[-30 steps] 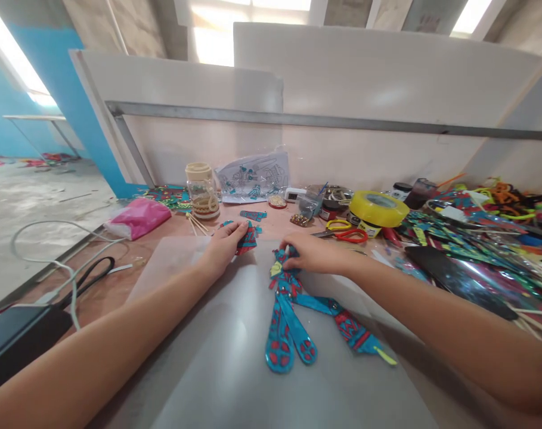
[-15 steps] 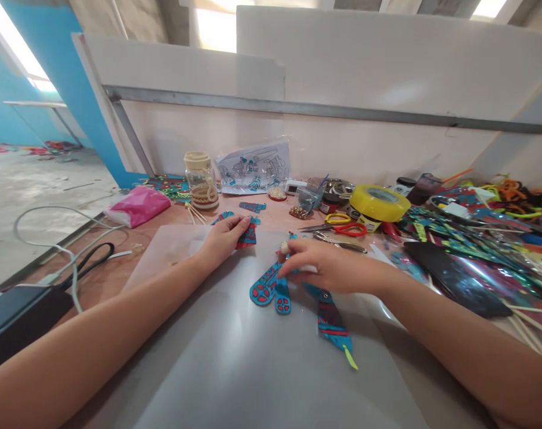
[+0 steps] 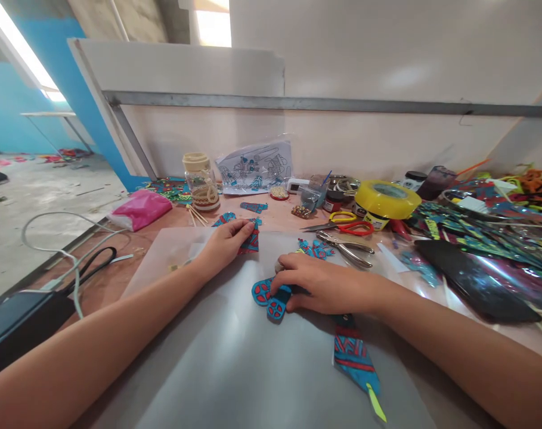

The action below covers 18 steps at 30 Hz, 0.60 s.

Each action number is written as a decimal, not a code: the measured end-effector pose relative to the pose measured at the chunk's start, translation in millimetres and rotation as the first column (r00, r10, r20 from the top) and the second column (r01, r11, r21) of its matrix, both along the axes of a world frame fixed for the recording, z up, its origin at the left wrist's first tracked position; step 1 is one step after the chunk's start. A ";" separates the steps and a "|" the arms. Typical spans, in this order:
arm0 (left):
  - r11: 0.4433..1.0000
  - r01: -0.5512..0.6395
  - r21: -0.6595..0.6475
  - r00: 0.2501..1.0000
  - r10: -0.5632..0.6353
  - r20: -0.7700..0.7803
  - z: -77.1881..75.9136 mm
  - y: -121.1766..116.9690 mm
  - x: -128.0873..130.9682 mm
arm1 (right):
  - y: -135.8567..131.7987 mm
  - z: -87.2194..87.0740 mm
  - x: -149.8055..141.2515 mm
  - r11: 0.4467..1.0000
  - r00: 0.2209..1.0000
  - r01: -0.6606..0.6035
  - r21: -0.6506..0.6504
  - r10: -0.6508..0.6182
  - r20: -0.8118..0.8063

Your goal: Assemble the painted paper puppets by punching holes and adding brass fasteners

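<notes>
My left hand (image 3: 228, 243) is closed on a blue-and-red patterned cutout (image 3: 251, 239) at the back of the translucent sheet. Bent over a blue cutout with rounded, red-marked ends (image 3: 262, 292), my right hand (image 3: 313, 283) pinches part of it, fingers closed. A small pale object (image 3: 278, 267) shows at its fingertips; I cannot make out what it is. From beneath this hand a longer blue-and-red cutout (image 3: 353, 354) with a yellow-green tip extends toward me. Another blue piece (image 3: 315, 248) lies just behind the hand. How these pieces join is hidden.
At the right back lie pliers (image 3: 346, 247), scissors (image 3: 342, 224) and a roll of yellow tape (image 3: 387, 199). A black phone-like slab (image 3: 474, 280) rests among colourful strips. A jar (image 3: 201, 182) and pink packet (image 3: 141, 208) stand at left, near a cable (image 3: 74, 256).
My right hand has moved slightly toward me, over the rounded cutout. The long yellow-tipped piece has shifted nearer and to the right. My left hand keeps its hold.
</notes>
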<state>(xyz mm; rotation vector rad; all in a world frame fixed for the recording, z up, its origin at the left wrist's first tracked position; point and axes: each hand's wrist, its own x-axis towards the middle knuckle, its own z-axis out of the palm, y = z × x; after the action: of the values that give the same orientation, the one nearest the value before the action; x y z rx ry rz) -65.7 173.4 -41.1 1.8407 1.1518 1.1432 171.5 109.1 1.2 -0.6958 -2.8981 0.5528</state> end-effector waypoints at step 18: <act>0.589 0.381 0.712 0.821 0.137 -0.554 14.9 -43.8 5.8 | 11.7 -30.8 -9.3 0.772 0.542 0.431 -0.467 -0.635 -0.550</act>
<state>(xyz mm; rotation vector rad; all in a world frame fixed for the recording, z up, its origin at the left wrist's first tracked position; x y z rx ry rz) -60.0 129.6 -26.1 3.1019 0.7639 1.1590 162.2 120.7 -29.7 -1.0849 -1.7817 0.8958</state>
